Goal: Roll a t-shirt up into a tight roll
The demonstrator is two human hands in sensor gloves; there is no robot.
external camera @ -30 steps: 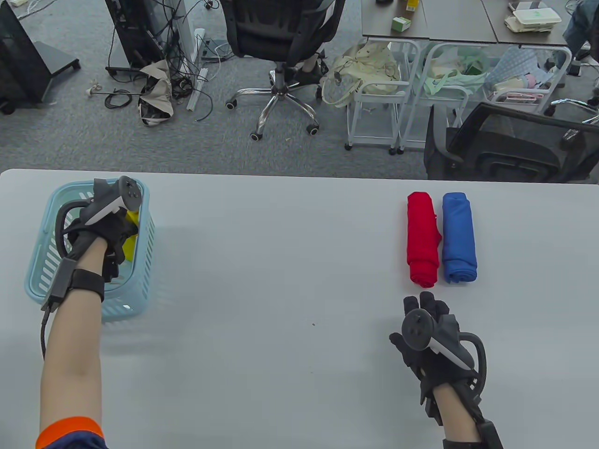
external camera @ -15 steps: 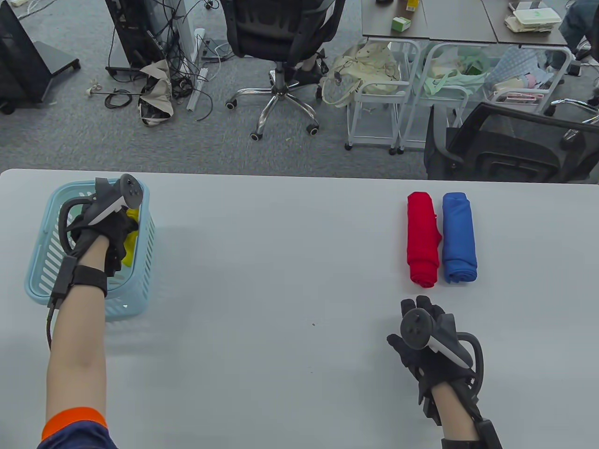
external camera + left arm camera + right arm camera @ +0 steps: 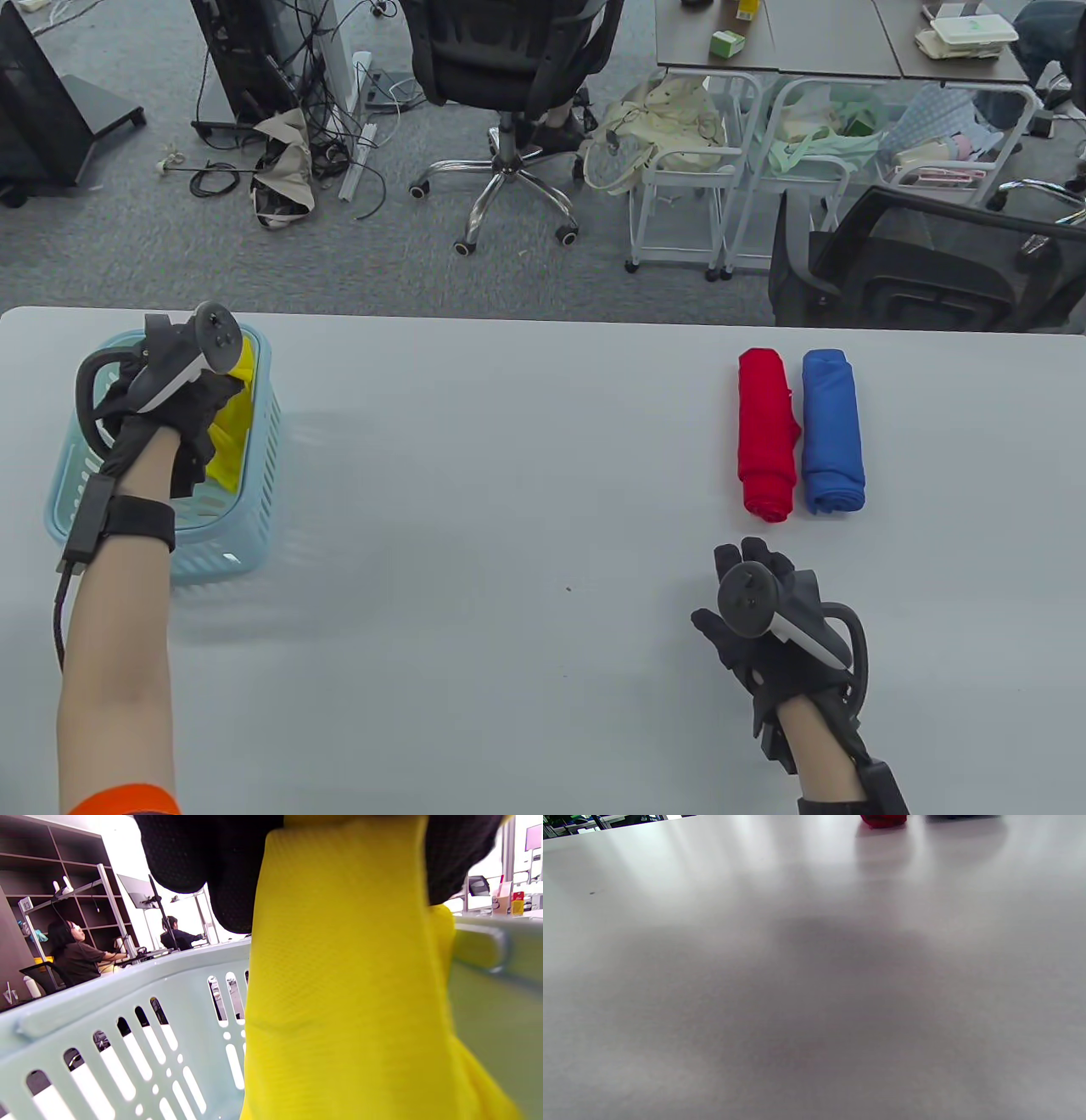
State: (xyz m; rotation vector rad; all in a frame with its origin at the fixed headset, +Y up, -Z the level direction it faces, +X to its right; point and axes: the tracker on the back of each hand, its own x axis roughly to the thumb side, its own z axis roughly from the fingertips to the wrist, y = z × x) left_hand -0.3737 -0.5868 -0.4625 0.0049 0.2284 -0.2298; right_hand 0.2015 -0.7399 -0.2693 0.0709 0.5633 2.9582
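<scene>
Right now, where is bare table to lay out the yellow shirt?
The wide bare stretch between the blue basket and the red roll is free. Crowded: the right side, with the red roll, the blue roll and the right hand.

The yellow t-shirt [image 3: 348, 984] my left hand [image 3: 182, 416] grips is a fine-knit cloth with a matt, slightly pitted weave. My glove is black textured fabric. The basket [image 3: 127, 1018] is smooth pale-blue plastic with slotted walls. The table [image 3: 797, 1005] looks smooth with a soft sheen that catches the light. The red roll [image 3: 766, 433] and blue roll [image 3: 831, 433] are soft matt cloth, creased.
</scene>
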